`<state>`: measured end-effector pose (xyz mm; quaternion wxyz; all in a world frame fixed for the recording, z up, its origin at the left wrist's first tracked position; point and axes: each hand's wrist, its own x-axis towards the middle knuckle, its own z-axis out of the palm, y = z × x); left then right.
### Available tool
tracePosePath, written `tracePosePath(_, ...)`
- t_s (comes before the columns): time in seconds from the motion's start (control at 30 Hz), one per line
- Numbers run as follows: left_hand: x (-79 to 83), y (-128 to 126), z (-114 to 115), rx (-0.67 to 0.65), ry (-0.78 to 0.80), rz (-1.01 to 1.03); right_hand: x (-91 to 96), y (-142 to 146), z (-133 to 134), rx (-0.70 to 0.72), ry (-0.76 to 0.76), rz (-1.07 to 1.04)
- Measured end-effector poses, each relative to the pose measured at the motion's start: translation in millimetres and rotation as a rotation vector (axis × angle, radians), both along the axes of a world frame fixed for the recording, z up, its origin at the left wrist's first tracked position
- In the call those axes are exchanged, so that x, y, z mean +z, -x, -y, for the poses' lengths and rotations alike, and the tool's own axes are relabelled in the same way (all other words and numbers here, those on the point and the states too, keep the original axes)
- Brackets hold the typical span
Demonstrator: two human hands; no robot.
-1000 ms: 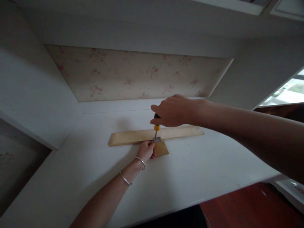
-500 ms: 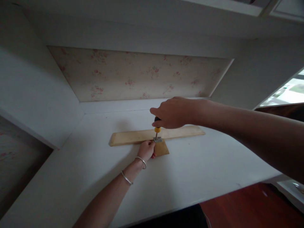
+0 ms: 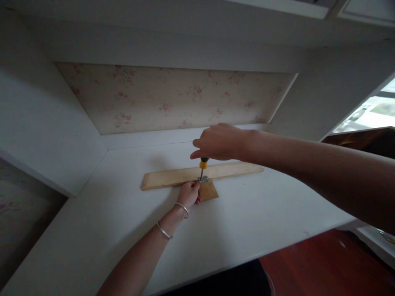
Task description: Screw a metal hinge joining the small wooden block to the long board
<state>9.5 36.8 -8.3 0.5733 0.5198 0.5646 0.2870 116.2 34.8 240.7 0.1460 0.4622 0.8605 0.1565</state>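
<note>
My right hand (image 3: 220, 142) is closed from above around the handle of a screwdriver (image 3: 203, 165), black and yellow, which stands nearly upright. Its metal shaft reaches down to a small silver hinge (image 3: 203, 179). The hinge lies where a long pale wooden board (image 3: 169, 177) meets a small, darker wooden board (image 3: 210, 190). My left hand (image 3: 189, 193) grips the left edge of the small board, thumb and forefinger pinched close by the hinge and the screwdriver tip. Whether a screw is between those fingertips is hidden.
Both boards lie on a white tabletop (image 3: 262, 213) inside a recess with white side walls (image 3: 40, 107). A floral panel (image 3: 148, 98) forms the back, and a white cabinet (image 3: 185, 37) overhangs it. Red flooring (image 3: 324, 263) shows beyond the front edge.
My right hand has turned slightly on the screwdriver handle, its fingers shifting. The whole view has moved a little. My left hand keeps its place at the small board and hinge.
</note>
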Motion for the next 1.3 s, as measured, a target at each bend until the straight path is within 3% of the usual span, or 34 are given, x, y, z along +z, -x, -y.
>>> tracePosePath(0.2, 0.5, -0.4, 0.2, 0.001, 0.000, -0.002, 6.2, -7.1, 0.7, 0.129, 0.256, -0.109)
tracePosePath(0.4, -2.2, 0.1, -0.6, -0.011, -0.013, 0.004, -2.5, 0.0, -2.1, 0.023, 0.031, -0.005)
tracePosePath(0.6, 1.1, -0.5, 1.0, 0.005, -0.011, 0.013, 3.0, 0.1, 3.6, 0.049, 0.260, -0.050)
tracePosePath(0.73, 1.6, -0.5, 1.5, 0.003, -0.022, 0.003, 2.2, 3.1, 4.6, -0.032, 0.055, -0.027)
tracePosePath(0.9, 3.1, 0.0, 1.7, -0.003, -0.011, 0.018, 3.1, 2.9, 6.0, 0.004, 0.244, -0.104)
tracePosePath(1.03, 5.2, -0.4, 2.1, -0.004, -0.005, 0.001, 3.7, 1.8, 6.7, -0.059, 0.062, -0.023)
tracePosePath(1.2, 2.1, -1.0, 1.6, -0.005, -0.016, 0.013, 0.8, -1.6, 7.1, -0.004, 0.156, -0.094)
tracePosePath(1.3, 0.1, -1.0, 0.6, -0.009, -0.023, 0.000, -1.2, -2.5, 5.1, -0.032, 0.065, -0.037)
